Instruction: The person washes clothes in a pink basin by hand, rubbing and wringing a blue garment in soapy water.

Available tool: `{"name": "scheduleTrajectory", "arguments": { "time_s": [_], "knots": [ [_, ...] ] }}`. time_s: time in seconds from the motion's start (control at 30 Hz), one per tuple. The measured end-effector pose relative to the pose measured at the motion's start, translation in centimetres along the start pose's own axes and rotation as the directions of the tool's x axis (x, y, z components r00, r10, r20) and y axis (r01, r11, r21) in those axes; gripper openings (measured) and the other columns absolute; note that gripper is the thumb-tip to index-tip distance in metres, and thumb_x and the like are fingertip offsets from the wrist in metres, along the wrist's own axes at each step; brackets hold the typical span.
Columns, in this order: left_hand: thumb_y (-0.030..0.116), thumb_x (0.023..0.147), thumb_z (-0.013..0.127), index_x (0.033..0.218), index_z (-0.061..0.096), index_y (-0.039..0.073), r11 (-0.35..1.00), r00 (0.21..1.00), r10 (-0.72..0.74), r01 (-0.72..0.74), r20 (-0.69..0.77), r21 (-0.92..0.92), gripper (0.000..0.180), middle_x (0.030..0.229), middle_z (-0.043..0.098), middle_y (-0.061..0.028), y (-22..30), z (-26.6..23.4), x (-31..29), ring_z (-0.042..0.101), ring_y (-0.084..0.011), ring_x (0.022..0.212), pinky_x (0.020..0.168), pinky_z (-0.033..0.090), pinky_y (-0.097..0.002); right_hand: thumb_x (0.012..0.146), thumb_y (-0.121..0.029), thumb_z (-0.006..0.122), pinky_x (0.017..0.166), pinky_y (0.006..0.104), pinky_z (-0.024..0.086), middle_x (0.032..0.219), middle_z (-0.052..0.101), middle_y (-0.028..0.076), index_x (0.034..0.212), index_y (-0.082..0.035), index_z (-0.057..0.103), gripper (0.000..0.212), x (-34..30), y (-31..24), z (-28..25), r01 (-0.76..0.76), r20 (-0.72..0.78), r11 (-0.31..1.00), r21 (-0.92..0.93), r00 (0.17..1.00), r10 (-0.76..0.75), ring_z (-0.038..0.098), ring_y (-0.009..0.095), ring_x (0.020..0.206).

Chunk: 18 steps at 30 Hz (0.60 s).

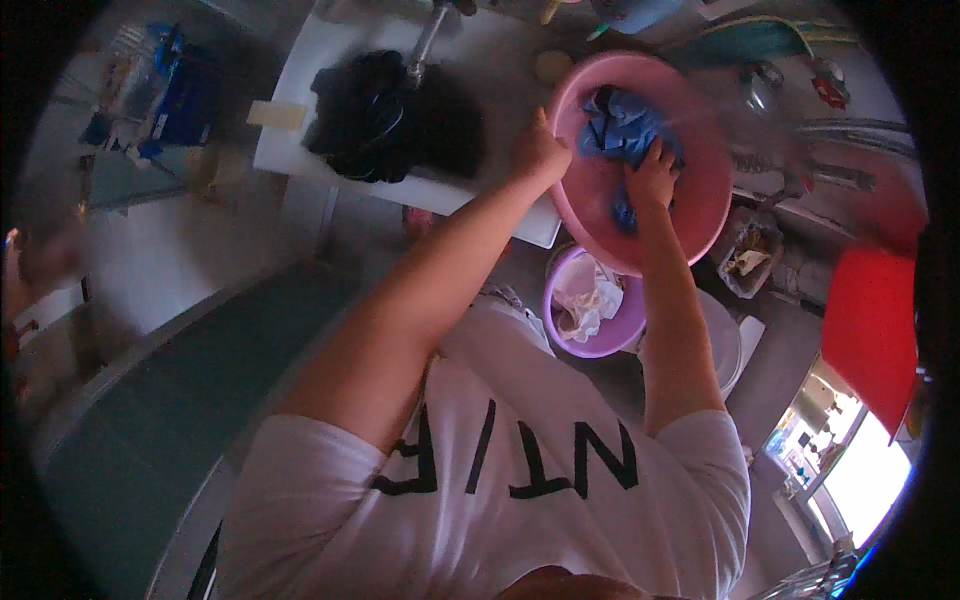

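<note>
Blue cloth [620, 115] lies under and beyond my right hand [654, 182]; can't tell whether it's pinched. Pink basin [712, 228] surrounds that hand, rim gripped by my left hand [541, 156]. Firm rim hold, I judge, steadies cloth-working.

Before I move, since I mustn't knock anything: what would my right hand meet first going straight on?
Your right hand would meet the blue cloth first; its fingers seem to touch it. Beyond that comes the pink basin, though depth is hard to judge.
</note>
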State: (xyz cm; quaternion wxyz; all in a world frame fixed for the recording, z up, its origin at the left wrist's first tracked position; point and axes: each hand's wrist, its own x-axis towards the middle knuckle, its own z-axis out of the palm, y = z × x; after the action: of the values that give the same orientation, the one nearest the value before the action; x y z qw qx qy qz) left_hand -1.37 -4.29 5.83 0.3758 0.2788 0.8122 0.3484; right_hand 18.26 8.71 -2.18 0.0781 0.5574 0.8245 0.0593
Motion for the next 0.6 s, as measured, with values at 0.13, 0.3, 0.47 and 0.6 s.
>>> {"name": "scheduleTrajectory", "arguments": {
  "time_s": [0.13, 0.3, 0.47, 0.6],
  "knots": [
    [0.011, 0.074, 0.058, 0.123, 0.042, 0.002, 0.998, 0.996, 0.068, -0.068, -0.060, 0.003, 0.052, 0.107, 0.058, -0.0245, -0.9, 1.1, 0.7, 0.057, -0.0392, 0.100, 0.086, 0.046, -0.0452, 0.080, -0.037, 0.058, 0.089, 0.0439, 0.044, 0.128, 0.047, 0.020, 0.133, -0.005, 0.039, 0.065, 0.5, -0.5, -1.1, -0.081, -0.017, 0.926, 0.368, 0.995, 0.094, 0.052, 0.036, 0.108],
    [0.014, 0.076, 0.054, 0.124, 0.041, 0.001, 0.995, 0.997, 0.034, -0.040, -0.065, -0.086, 0.051, 0.107, 0.058, -0.0266, -0.5, 0.5, 0.1, 0.058, -0.0405, 0.099, 0.086, 0.046, -0.0455, 0.082, -0.039, 0.054, 0.089, 0.0452, 0.043, 0.123, 0.052, 0.020, 0.124, -0.001, 0.048, 0.057, -0.2, 0.6, -6.0, -0.374, 0.342, 0.274, 0.886, 0.926, 0.158, 0.052, 0.034, 0.109],
    [0.014, 0.076, 0.054, 0.123, 0.041, 0.003, 0.998, 0.993, 0.030, -0.037, -0.112, -0.055, 0.050, 0.106, 0.059, -0.0253, -0.9, 0.6, 0.3, 0.058, -0.0415, 0.097, 0.086, 0.046, -0.0470, 0.087, -0.047, 0.048, 0.094, 0.0444, 0.041, 0.125, 0.052, 0.014, 0.126, -0.006, 0.049, 0.056, -0.4, 0.3, -4.8, -0.490, 0.576, -0.523, 0.697, 0.818, 0.002, 0.051, 0.032, 0.111],
    [0.011, 0.077, 0.054, 0.124, 0.038, 0.003, 0.997, 0.993, 0.066, -0.068, -0.094, -0.022, 0.051, 0.107, 0.058, -0.0255, -1.5, 1.3, 1.0, 0.057, -0.0411, 0.100, 0.087, 0.045, -0.0459, 0.093, -0.048, 0.037, 0.101, 0.0453, 0.037, 0.129, 0.049, 0.014, 0.130, -0.006, 0.044, 0.057, 0.7, 2.0, -2.9, -0.424, 0.476, -0.707, 0.566, 0.868, -0.140, 0.046, 0.032, 0.118]
  ]
}}
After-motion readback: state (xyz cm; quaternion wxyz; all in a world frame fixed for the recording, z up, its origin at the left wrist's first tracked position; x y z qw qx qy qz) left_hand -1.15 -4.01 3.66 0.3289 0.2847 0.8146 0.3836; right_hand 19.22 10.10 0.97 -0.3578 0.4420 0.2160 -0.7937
